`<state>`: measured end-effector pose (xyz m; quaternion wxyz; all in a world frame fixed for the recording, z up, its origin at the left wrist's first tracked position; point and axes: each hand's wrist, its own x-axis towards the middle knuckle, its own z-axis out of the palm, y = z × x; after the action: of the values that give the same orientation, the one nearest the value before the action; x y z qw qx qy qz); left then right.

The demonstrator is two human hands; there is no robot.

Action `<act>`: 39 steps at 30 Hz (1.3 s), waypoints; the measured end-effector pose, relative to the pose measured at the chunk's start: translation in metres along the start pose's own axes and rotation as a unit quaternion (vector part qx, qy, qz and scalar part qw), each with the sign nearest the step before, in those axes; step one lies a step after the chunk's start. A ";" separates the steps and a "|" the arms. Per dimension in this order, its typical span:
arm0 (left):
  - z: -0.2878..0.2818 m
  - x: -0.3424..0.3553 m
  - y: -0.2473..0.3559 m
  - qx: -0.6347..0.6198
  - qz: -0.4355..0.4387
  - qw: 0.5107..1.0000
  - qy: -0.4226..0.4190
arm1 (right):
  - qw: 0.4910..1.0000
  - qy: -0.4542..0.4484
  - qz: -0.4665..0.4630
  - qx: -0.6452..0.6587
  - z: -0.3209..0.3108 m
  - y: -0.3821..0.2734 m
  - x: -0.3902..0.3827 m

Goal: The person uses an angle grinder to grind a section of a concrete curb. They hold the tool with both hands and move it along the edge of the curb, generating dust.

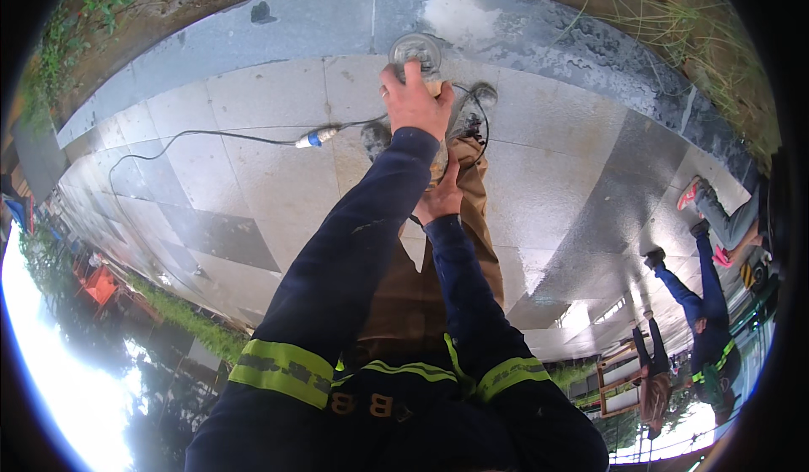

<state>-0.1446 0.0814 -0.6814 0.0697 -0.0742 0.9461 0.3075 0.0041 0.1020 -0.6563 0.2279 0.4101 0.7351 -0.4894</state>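
Note:
Both hands are on a corded power tool that looks like an angle grinder point(416, 49); its round, dusty grey head rests at the inner edge of the pale stone kerb point(337, 21). My left hand point(415, 101) is closed over the front of the tool, just behind the round head. Farther back, my right hand point(442, 195) is wrapped round the rear of its body, partly hidden by my left sleeve. The tool's black cable point(227, 135) loops beside my right hand and runs left through a blue and white plug connector point(316, 138).
Wet grey and pale paving slabs point(270, 177) surround my feet and brown trousers point(472, 219). Beyond the kerb are soil and grass point(666, 25). Several people stand at the right, one in a dark suit with reflective bands point(712, 337). Something orange point(99, 285) lies far left.

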 end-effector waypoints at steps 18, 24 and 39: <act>0.009 0.008 0.012 0.021 -0.022 0.999 -0.021 | 0.998 0.036 -0.056 0.011 -0.018 -0.003 0.013; 0.010 0.010 0.014 0.017 -0.058 0.998 -0.017 | 0.998 -0.019 -0.051 -0.023 -0.022 -0.001 0.021; 0.006 0.007 0.014 0.023 -0.073 0.997 -0.029 | 0.999 -0.012 -0.020 -0.032 -0.027 -0.003 0.015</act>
<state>-0.1538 0.0953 -0.6801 0.1211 -0.1327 0.9424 0.2821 -0.0051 0.1311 -0.6543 0.2398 0.3817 0.7558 -0.4749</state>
